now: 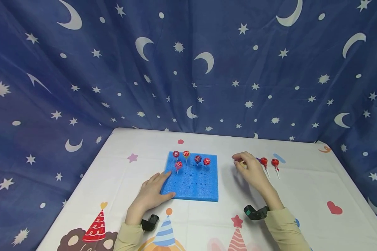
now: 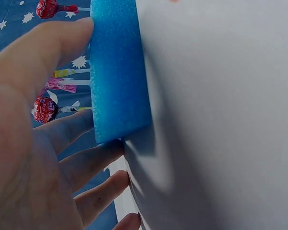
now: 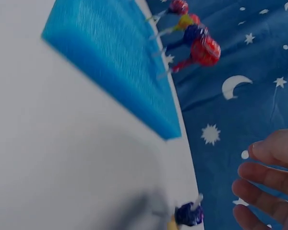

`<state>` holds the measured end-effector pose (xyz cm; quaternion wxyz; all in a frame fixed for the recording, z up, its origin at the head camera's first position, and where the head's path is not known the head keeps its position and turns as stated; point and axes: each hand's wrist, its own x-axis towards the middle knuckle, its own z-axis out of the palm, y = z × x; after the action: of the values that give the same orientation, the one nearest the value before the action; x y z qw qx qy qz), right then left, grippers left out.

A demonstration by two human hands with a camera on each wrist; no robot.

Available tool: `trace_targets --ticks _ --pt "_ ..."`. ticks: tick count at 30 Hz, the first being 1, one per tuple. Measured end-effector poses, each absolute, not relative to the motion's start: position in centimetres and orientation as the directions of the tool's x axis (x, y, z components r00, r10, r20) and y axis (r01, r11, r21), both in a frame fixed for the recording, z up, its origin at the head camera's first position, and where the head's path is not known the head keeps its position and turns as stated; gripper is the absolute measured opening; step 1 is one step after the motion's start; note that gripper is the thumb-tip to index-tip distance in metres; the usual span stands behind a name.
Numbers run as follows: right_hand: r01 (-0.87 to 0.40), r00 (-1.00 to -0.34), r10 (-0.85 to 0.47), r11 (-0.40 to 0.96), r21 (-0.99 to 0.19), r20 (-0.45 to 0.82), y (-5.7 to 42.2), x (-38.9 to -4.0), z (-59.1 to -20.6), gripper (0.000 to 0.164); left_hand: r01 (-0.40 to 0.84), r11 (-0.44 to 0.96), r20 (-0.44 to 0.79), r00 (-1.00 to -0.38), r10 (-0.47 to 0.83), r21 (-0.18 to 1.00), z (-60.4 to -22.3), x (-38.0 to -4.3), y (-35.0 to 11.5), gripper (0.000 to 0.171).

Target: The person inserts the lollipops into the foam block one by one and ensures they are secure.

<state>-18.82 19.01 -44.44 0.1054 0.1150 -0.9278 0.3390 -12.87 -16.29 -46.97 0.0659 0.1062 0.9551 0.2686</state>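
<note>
A blue foam block (image 1: 204,191) with small holes lies flat on the table. Several wrapped lollipops stand in its far half, among them a pink one (image 1: 178,165), a dark blue one (image 1: 198,159) and a red one (image 3: 206,51). My left hand (image 1: 152,191) rests against the block's left side, fingers spread, thumb at its near edge. To the right of the block, my right hand (image 1: 251,172) hovers over the table with fingers slightly bent and nothing visible between them. A purple-wrapped lollipop (image 3: 189,213) lies near it, mostly hidden by the hand in the head view.
Two red lollipops (image 1: 264,161) lie right of my right hand, sticks toward me. The white tablecloth (image 1: 301,195) carries printed party-hat figures and shapes. A dark blue curtain (image 1: 226,97) with moons and stars hangs behind the table.
</note>
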Motion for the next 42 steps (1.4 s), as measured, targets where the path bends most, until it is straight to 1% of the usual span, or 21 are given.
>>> trace_targets --ticks 7,13,18,23,30,42 --pt "-0.295 -0.951 -0.186 0.781 -0.55 0.247 20.5 -20.5 -44.1 0.022 0.17 0.833 -0.066 -0.969 0.24 0.526 -46.9 -12.9 -16.3 0.076" --pt "-0.333 -0.941 -0.249 0.797 -0.503 0.228 21.3 -21.8 -44.1 0.024 0.164 0.836 -0.072 -0.969 0.235 0.524 -47.1 -13.0 -16.3 0.076" --pt "-0.327 -0.945 -0.273 0.82 -0.47 0.18 21.8 -22.8 -44.3 0.026 0.167 0.835 -0.066 -0.97 0.236 0.525 -47.1 -12.9 -16.4 0.076" --pt "-0.286 -0.958 -0.262 0.834 -0.472 0.116 22.2 -23.8 -44.9 0.027 0.164 0.836 -0.068 -0.97 0.233 0.524 -47.1 -12.9 -16.3 0.076" --pt "-0.259 -0.963 -0.259 0.831 -0.492 0.068 22.6 -24.7 -45.8 0.027 0.161 0.832 -0.07 -0.97 0.232 0.532 -46.9 -12.9 -16.3 0.076" --pt "-0.285 -0.956 -0.281 0.83 -0.48 0.082 22.6 -24.8 -46.9 0.029 0.149 0.828 -0.08 -0.971 0.227 0.54 -46.8 -12.8 -16.3 0.076"
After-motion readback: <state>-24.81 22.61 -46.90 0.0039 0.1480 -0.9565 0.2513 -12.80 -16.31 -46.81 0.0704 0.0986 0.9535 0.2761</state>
